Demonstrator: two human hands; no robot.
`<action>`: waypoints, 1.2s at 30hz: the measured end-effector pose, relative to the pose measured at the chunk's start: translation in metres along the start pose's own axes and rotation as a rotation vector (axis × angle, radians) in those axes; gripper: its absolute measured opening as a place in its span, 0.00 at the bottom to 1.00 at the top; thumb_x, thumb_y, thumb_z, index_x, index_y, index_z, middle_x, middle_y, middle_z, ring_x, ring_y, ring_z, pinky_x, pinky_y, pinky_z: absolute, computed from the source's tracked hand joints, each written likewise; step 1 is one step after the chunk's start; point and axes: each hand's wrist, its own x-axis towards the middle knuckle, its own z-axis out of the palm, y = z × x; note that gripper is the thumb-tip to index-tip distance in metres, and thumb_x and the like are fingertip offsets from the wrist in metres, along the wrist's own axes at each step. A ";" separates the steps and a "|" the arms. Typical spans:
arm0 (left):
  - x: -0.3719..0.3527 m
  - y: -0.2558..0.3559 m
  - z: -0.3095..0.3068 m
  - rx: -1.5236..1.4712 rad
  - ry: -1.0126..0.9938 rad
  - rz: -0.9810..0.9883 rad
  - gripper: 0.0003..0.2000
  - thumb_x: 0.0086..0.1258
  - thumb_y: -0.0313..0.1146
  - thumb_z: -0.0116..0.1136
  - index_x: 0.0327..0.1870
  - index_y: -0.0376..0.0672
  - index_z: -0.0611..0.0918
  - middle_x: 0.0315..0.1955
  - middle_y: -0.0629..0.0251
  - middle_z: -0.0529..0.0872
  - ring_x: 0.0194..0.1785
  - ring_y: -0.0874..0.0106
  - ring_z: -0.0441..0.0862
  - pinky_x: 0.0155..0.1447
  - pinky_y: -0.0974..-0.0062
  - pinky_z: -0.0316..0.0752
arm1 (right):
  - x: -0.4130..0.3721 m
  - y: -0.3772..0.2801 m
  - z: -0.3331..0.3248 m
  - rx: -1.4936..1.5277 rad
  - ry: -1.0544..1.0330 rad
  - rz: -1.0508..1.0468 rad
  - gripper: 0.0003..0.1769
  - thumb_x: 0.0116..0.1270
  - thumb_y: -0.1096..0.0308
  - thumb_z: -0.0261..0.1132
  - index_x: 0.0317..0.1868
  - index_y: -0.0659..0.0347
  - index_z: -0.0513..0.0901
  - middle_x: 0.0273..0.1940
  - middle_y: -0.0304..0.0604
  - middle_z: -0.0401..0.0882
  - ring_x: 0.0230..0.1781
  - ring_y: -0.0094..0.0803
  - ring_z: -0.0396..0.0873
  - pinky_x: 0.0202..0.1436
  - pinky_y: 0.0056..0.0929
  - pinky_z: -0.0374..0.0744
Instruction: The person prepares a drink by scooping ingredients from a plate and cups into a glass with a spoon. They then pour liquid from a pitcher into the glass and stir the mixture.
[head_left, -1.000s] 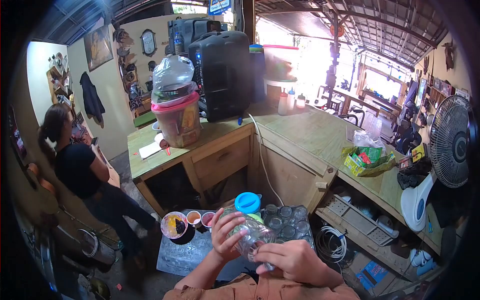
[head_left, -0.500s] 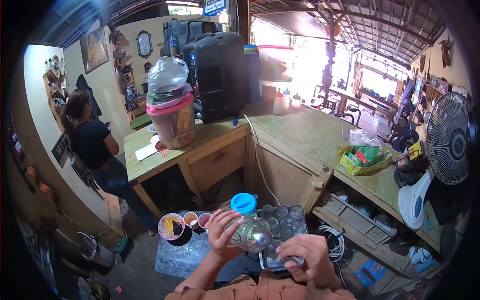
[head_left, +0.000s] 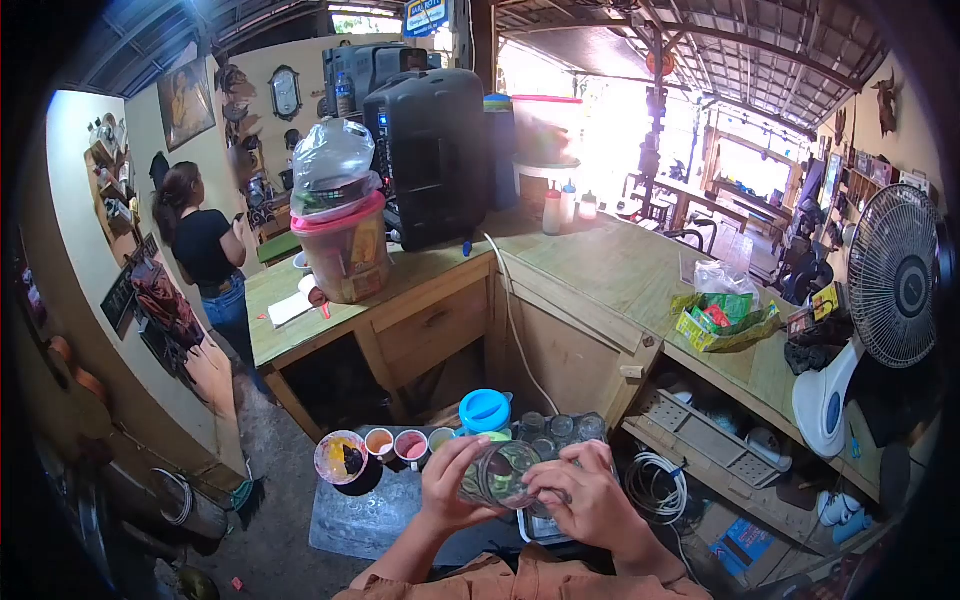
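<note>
Holding the jar in the air above the low desk: left hand is curling its fingers round the jar's side. Right hand is bringing bent fingers together at the jar's other end; cannot tell whether they are pinching anything. Jar is tilting on its side between both hands. Blue lid is showing just behind it, glasses are standing close together beside the lid, and cups are lining up near the bowl, left of the jar.
</note>
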 end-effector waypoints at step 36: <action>-0.065 -0.068 -0.102 -2.322 -0.727 -1.073 0.56 0.39 0.53 0.76 0.70 0.30 0.62 0.59 0.40 0.73 0.55 0.49 0.78 0.56 0.55 0.75 | 0.085 -0.050 0.089 0.618 -0.164 -0.062 0.12 0.56 0.73 0.70 0.42 0.55 0.89 0.38 0.39 0.82 0.39 0.35 0.72 0.48 0.32 0.73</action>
